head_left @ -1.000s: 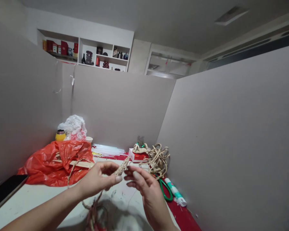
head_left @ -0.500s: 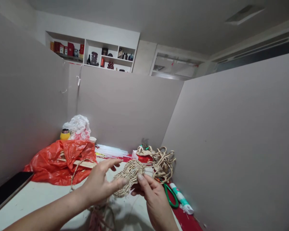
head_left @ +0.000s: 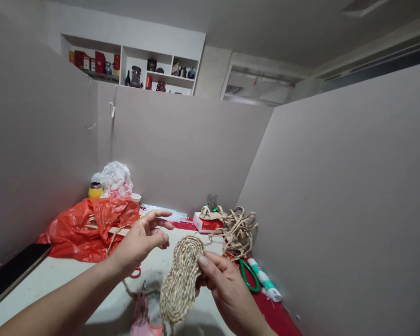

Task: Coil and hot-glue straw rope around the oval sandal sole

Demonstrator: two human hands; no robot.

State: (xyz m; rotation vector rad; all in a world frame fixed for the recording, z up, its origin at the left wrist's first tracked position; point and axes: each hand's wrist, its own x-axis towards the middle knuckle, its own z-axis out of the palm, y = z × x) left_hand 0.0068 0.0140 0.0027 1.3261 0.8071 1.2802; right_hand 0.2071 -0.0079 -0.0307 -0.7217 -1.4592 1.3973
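A coiled straw-rope shoe sole [head_left: 182, 280], long and narrowed at the waist, is tilted upright above the table. My right hand [head_left: 220, 284] pinches its right edge between thumb and fingers. My left hand [head_left: 147, 235] hovers at its upper left, apart from it, fingers spread and holding nothing. Loose rope hangs from the sole's lower end, and a strand runs off to the left. Below, a glue gun with a pink body [head_left: 142, 315] lies on the table, partly cut off by the frame's bottom edge.
An orange-red plastic bag [head_left: 73, 231] with wooden sticks lies left, beside a black phone-like slab [head_left: 17, 273]. Tangled rope [head_left: 240, 231], green-handled scissors [head_left: 249, 277] and a white-and-green roll [head_left: 265, 280] sit right. Clear sticks [head_left: 164, 213] lie behind. Grey partitions [head_left: 182, 149] enclose the table.
The sole has turned more upright and faces me more fully. My left hand has moved up and away from it, while my right hand keeps its hold. The pink glue gun shows more clearly.
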